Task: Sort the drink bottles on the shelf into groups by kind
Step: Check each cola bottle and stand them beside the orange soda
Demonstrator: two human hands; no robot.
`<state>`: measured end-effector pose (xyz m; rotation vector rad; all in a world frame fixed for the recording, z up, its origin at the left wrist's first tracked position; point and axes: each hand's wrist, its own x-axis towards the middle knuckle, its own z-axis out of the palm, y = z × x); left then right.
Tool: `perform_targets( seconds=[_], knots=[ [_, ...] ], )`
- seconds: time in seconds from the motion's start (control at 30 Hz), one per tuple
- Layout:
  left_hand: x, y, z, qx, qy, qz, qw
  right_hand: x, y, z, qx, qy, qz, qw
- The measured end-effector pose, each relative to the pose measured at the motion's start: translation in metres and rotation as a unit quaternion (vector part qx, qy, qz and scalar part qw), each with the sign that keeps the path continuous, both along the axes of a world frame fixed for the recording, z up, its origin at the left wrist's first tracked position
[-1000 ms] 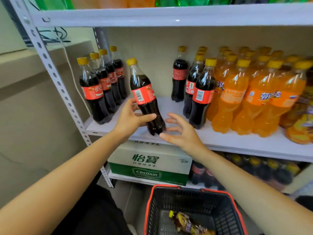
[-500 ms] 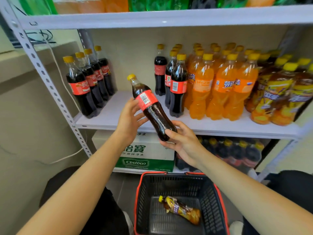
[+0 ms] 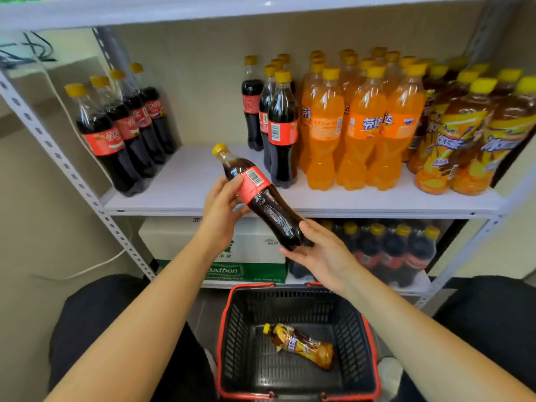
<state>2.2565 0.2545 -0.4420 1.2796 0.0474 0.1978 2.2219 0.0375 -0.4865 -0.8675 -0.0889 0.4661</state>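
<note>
now my left hand [image 3: 222,207] grips the tilted cola bottle [image 3: 269,207] at its label, my right hand [image 3: 322,256] clasping its base, just off the front edge of the shelf [image 3: 179,184].

Bright, even indoor light from above. The shelf [image 3: 188,181] casts soft shadow on the tier below. Small highlights glint on the tilted cola bottle [image 3: 269,204] and the orange bottles [image 3: 362,134]. Wide-angle distortion splays the uprights [image 3: 58,158] outward; the edges are slightly soft, the centre sharp.
</note>
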Motion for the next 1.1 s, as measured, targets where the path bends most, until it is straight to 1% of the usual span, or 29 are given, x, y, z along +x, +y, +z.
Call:
perform_targets(
  seconds=[0.13,0.23,0.3,0.47,0.57,0.67,0.8,0.9,1.03,1.1],
  knots=[
    [-0.001,0.001,-0.009,0.006,-0.006,0.021,1.000,0.005,-0.004,-0.003,0.000,-0.010,-0.058,0.998],
    [-0.002,0.002,-0.015,0.019,-0.003,0.023,1.000,0.008,-0.005,-0.002,0.008,0.000,-0.094,0.996],
    [-0.004,0.005,-0.019,0.019,-0.011,0.012,1.000,0.009,-0.004,-0.002,0.008,0.006,-0.099,0.995],
    [-0.006,0.012,-0.020,-0.049,-0.040,-0.039,0.997,0.013,-0.005,-0.001,0.002,0.018,-0.103,0.995],
    [-0.008,0.012,-0.019,-0.068,-0.043,-0.025,0.996,0.016,-0.005,0.001,-0.009,0.028,-0.101,0.994],
    [-0.010,0.013,-0.020,-0.056,-0.045,0.008,0.997,0.016,-0.004,0.004,-0.005,0.030,-0.103,0.994],
    [-0.013,0.013,-0.019,-0.015,-0.039,0.029,0.999,0.013,-0.003,0.006,0.014,0.005,-0.106,0.994],
    [-0.015,0.015,-0.018,-0.005,-0.045,0.018,0.999,0.012,-0.003,0.004,-0.009,-0.005,-0.111,0.994],
    [-0.016,0.020,-0.012,-0.029,-0.052,-0.030,0.998,0.010,-0.001,0.002,-0.002,0.021,-0.125,0.992],
    [-0.017,0.020,-0.009,-0.039,-0.063,-0.043,0.996,0.010,0.000,0.002,-0.032,0.024,-0.118,0.992]
  ],
)
